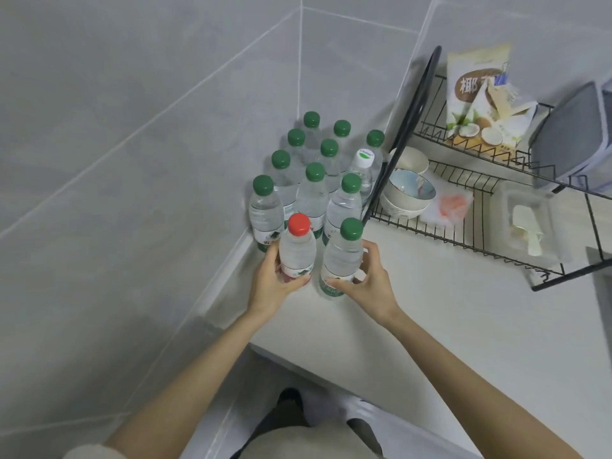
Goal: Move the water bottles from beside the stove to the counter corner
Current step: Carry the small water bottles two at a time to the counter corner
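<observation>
Red cap on the left, green cap on the right: two bottles in play at once! The left hand (273,283) has its fingers curled round the lower body of the red-capped bottle (297,256), and the right hand (372,286) is wrapped round the label band of the green-capped bottle (341,260). Both stand upright at the front of the bottle cluster (314,180) packed into the counter corner; whether their bases are fully down, I cannot tell.

The smart play, by my reading: keep both vertical, seat the bases flat on the counter (430,313), nudge them snug against the front row without rocking it, then let go one hand at a time.

Now the margins! The tiled wall (132,160) hems in the left side, just beside the red-capped bottle. The dish rack (463,241) crowds the right, its black frame right up against the cluster. The counter's near edge lies just behind the wrists, so don't park too far back. Open room sits front-right, on bare counter.
</observation>
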Motion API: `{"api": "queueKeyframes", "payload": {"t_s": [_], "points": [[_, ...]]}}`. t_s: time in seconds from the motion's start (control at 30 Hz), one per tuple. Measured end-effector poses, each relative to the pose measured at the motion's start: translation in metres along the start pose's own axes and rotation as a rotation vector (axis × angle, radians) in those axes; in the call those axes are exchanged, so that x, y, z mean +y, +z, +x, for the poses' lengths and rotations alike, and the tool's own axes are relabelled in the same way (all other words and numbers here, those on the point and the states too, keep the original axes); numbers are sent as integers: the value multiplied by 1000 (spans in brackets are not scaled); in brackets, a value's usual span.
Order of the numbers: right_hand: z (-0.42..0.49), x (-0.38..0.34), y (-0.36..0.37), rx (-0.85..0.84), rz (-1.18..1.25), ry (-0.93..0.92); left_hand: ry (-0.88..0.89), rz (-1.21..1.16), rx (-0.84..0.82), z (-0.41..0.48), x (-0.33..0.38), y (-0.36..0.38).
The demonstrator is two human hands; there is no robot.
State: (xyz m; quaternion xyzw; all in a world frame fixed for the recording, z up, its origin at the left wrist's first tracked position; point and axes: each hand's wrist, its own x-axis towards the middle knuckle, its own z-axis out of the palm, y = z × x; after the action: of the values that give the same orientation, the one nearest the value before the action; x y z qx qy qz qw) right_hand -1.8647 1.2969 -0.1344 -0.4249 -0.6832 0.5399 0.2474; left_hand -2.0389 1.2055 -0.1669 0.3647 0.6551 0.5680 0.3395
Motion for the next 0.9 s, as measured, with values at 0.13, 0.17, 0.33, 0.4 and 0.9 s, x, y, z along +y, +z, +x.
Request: {"api": "queueKeyframes", "payload": {"t_s": [0.13, 0.17, 0.33, 0.4, 0.9], "points": [[-10, 15, 6, 20, -42, -11, 9, 202, 199, -22, -19, 4], [-13, 21, 9, 36, -50, -16, -7, 252, 236, -28, -27, 6], [-13, 34, 22, 118, -50, 16, -60, 251, 311, -31, -39, 20], [-9, 37, 24, 121, -58, 13, -65, 228, 337, -24, -38, 22], [26, 39, 39, 242, -123, 7, 38, 360, 231, 26, -32, 15]]}}
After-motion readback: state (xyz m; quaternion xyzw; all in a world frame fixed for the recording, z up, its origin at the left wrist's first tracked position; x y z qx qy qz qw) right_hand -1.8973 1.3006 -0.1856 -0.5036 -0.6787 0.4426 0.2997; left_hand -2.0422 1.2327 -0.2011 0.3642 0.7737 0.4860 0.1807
